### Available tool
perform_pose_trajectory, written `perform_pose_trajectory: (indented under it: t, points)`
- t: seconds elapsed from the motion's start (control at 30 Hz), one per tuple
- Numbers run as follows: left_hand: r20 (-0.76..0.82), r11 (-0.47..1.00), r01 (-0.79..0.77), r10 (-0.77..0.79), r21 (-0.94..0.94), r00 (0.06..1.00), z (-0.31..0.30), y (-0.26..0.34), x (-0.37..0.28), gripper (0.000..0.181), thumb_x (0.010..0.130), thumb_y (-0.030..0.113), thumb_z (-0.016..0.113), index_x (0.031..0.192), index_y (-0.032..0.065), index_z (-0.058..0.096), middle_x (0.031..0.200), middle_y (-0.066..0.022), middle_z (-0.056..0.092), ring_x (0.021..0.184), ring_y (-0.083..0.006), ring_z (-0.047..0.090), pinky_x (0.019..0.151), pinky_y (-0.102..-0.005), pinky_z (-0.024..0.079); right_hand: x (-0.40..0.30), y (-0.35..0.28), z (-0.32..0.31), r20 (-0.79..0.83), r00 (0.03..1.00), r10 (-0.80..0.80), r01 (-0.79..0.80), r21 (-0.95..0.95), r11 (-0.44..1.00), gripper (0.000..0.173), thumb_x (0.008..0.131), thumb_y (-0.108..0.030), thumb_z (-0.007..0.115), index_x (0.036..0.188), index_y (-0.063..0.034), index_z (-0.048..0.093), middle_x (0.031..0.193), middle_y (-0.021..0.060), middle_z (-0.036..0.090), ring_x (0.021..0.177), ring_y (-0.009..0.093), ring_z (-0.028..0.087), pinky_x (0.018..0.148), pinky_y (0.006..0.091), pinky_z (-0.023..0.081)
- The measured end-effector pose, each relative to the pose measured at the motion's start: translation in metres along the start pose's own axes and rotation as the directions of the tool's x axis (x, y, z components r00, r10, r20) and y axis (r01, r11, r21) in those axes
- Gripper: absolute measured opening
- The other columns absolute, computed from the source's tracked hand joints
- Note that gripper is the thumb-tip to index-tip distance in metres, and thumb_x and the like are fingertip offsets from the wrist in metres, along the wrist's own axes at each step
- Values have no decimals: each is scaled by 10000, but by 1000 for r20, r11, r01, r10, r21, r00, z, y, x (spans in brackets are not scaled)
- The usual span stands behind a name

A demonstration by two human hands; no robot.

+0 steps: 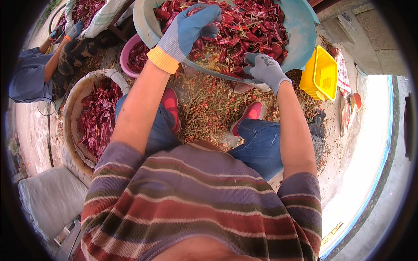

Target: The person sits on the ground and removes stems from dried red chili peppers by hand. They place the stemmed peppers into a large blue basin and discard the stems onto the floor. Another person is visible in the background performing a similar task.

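Dried red chili peppers (241, 29) fill a large blue-green basin (302, 36) in front of me. My left hand (192, 29), in a blue and grey work glove with an orange cuff, is raised over the basin's left part with curled fingers; what lies inside them is hidden. At the basin's near right rim is my right hand (266, 68), gloved in grey and blue. Its thumb and fingers point left beside a dark red pepper, and whether it grips the pepper is unclear. Yellowish seeds (209, 62) lie on the basin's near inner side.
Stems and bits of pepper (209, 111) cover the ground between my shoes. A round woven basket (70, 130) of peppers and a pink basin (124, 62) stand left, a yellow plastic bin (307, 76) right. Another person (36, 71) with gloved hands works at a white sack (103, 18), upper left.
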State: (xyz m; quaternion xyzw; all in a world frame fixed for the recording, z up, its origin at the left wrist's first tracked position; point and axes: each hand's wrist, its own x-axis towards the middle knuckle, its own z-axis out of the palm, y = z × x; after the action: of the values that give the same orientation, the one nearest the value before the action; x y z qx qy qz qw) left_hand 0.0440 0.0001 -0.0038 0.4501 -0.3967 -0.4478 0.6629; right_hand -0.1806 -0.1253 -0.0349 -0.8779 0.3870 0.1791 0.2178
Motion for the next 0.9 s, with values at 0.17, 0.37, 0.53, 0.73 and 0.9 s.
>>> perform_pose_trajectory:
  t: [0.17,0.37,0.53,0.73,0.9]
  points:
    - [28,952,-33,25,306,999,13,-4,0,348,1017,310,502,1096,8,656,1053,-98,687,855,-158,666,780,-310,550,13,8,19,73,997,-25,32,-90,995,398,824,-323,641,1164,-116,662,1089,141,689,1052,306,648,906,414,502]
    - [-52,933,308,-304,186,951,29,-4,-8,285,976,269,559,1137,50,645,974,-69,686,637,-121,630,572,-280,505,-2,-4,-9,-334,942,37,114,421,900,310,828,-307,678,943,-24,625,790,139,643,727,271,603,702,378,477]
    - [58,916,401,-401,15,914,40,-15,-9,588,947,316,636,1416,15,449,840,-69,667,596,-124,617,545,-268,496,-28,-45,-10,-679,733,-38,369,350,861,239,858,-237,686,853,-32,564,774,153,634,679,311,613,624,377,478]
    - [69,938,344,-345,27,936,40,-13,-11,658,947,293,641,1455,-10,351,793,-63,651,579,-128,608,533,-270,497,-40,-51,-9,-600,776,-193,549,495,673,237,867,-237,683,881,-23,583,792,102,638,685,197,606,619,346,473]
    - [104,925,309,-338,221,936,42,-14,-15,583,947,293,631,1408,6,419,804,-64,647,597,-122,620,543,-273,506,-45,-41,-24,-376,925,-55,362,829,425,313,878,-294,690,861,2,590,710,12,560,650,77,483,557,295,401]
